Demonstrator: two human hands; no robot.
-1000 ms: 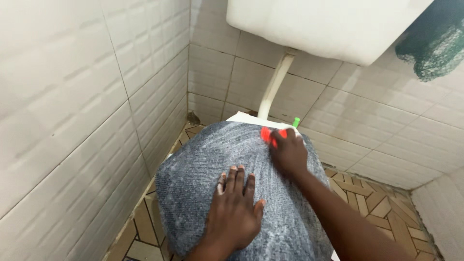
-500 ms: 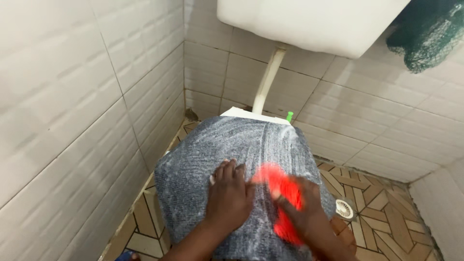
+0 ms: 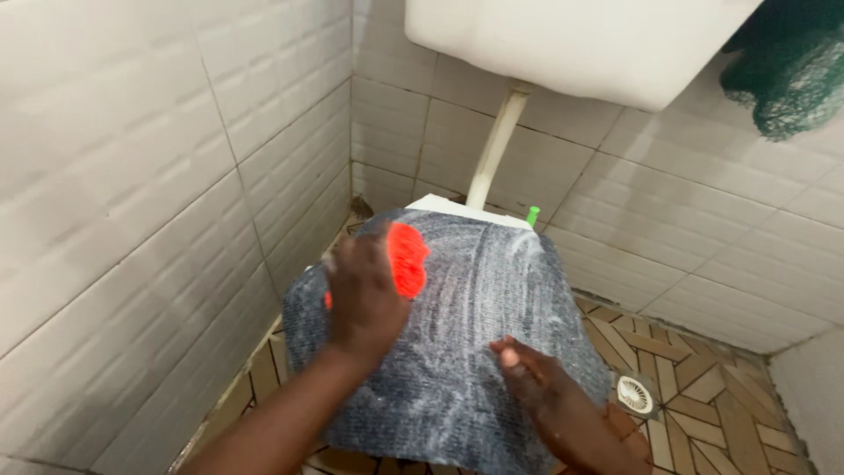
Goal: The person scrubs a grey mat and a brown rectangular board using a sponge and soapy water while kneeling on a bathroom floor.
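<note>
Soapy grey mat over toilet, white-tiled wall, patterned floor.

Left hand: we see it knuckles up, fingers curled shut
Right hand: low, fingers loosely bent, wet

Tiled wall close beside mat

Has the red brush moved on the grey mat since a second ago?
Yes. The red brush has gone from the mat's far right edge, near the green cap, to its left side, now in the left hand.
</note>
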